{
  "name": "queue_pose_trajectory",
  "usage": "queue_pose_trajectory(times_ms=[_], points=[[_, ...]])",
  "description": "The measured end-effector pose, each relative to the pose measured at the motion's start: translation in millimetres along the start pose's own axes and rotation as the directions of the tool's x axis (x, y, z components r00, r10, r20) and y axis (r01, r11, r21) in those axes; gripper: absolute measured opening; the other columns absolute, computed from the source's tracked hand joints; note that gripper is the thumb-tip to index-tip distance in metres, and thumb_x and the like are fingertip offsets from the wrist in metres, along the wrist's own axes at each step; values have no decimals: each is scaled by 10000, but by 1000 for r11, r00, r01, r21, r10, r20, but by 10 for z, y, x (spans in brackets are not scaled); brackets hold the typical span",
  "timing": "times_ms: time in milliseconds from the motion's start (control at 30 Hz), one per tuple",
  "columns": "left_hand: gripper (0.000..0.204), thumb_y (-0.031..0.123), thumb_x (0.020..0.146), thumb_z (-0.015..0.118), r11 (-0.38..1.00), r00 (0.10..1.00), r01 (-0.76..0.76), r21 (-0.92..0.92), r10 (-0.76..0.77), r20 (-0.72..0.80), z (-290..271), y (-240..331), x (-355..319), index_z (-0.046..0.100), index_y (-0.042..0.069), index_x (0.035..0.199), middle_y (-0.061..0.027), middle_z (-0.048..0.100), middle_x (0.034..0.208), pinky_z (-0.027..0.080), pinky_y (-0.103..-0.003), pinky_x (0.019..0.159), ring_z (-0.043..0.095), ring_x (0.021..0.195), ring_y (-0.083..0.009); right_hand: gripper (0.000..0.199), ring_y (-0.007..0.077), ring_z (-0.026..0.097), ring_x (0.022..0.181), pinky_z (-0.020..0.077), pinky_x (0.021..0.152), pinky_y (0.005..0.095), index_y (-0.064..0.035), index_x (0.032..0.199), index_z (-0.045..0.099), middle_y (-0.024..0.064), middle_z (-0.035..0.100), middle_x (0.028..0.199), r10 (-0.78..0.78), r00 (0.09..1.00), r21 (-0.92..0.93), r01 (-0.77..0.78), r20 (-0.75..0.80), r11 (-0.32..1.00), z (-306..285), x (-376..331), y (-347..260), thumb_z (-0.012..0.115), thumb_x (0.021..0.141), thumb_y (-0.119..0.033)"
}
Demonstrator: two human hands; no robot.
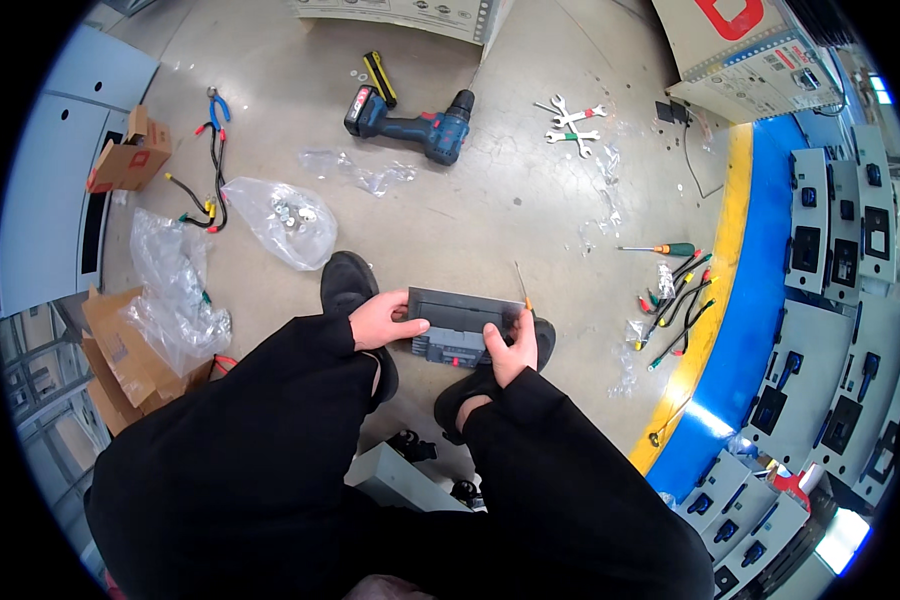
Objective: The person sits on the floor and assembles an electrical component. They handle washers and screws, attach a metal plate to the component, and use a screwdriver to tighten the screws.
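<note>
So the biggest thing here is the grey concrete floor [490, 215], with a blue and yellow stripe [715, 330] curving along the right side. Past that stripe sits a row of grey cabinet panels [840, 260] with black breaker handles, and there's a grey cabinet [65, 170] off on the left too. The person's black sleeves come up from the bottom edge, black shoes [348, 285] planted on the floor.

Over on the left: torn cardboard boxes [120, 350], a crumpled clear plastic bag [175, 290], and another clear bag [280, 220] with small metal hardware inside. Up top lies a blue cordless drill [420, 122], a yellow-and-black tool [378, 78] just beside it, a few wrenches [573, 125] to the right. A bunch of short cables [682, 305] with coloured ends lies near the yellow stripe, an orange-and-green screwdriver [662, 248] just above them.

Middle of it all, a dark grey rectangular module [460, 325] is held low over the shoes. The left hand [380, 320] clamps its left end, thumb on top. The right hand [513, 350] grips the right end, fingers wrapped around it, and a thin screwdriver [521, 285] sticks up just beside that hand — can't tell if it's actually pinched in there.
</note>
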State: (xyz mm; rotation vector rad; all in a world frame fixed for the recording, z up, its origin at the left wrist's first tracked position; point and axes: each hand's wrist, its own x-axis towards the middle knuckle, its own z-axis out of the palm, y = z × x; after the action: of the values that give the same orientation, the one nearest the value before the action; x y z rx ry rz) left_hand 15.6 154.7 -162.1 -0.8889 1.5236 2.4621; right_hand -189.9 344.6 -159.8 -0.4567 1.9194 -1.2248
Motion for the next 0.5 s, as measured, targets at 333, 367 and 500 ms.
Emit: queue_pose_trajectory(times_ms=[333,367,500], points=[[440,191,979,749,1000,999,13,-10,-14,-52,24,17,10,590,-41,1318,-94,698,1219,512,-324,1001,645,1114,-151,695,387,537,1217,435,1061,443,-23,1378,466,214,561,1288,-424,905,-517,345,-38,783,-31,-48,-427,818,790,-140],[419,188,979,748,999,998,22,-25,-23,-61,27,35,20,597,-40,1297,-82,700,1199,515,-313,979,644,1090,-137,654,389,529,1237,419,1082,457,-32,1363,490,202,568,1292,-443,897,-514,372,-16,773,-25,-33,-483,809,802,-139],[417,193,1001,723,998,996,32,-46,-36,-77,10,-31,33,591,-40,1321,-94,703,1177,537,-296,941,659,1066,-136,459,356,509,1309,348,1155,506,-60,1282,584,141,599,1292,-487,839,-601,525,244,602,27,87,-740,757,866,-149]])
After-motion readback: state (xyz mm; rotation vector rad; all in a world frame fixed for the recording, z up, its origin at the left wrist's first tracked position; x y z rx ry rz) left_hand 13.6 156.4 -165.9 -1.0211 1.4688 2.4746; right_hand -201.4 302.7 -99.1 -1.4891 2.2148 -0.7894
